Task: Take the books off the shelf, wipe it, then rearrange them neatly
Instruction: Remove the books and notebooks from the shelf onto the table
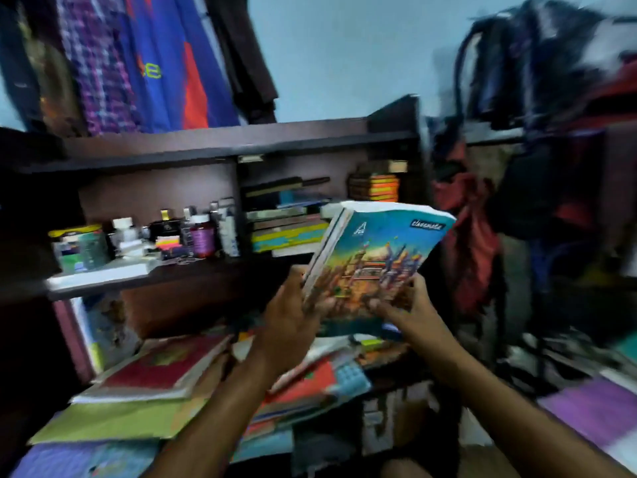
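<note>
I am holding a small bundle of thin soft-cover notebooks, the front one with a glossy blue-and-orange painted city cover [375, 257], up in front of the dark brown wooden shelf [220, 146]. My left hand [293, 319] is gripping the bundle's lower left corner along the spines, fingers curled round it, and my right hand [406, 305] is pinching the lower right edge. The bundle is tilting, its top leaning toward the right-hand compartment, where a flat stack of books [286, 225] is lying; it is clear of the shelf board. I am judging the bundle light but floppy: the top edge is already curving, and the glossy covers look likely to slide over each other. Holding only the bottom is letting the tops fan, so I am favouring a grip at the spine side, squeezing all the covers together. Below my hands, a loose heap of books with a red-covered one on top [158, 367] is spreading across the lower surface.
</note>
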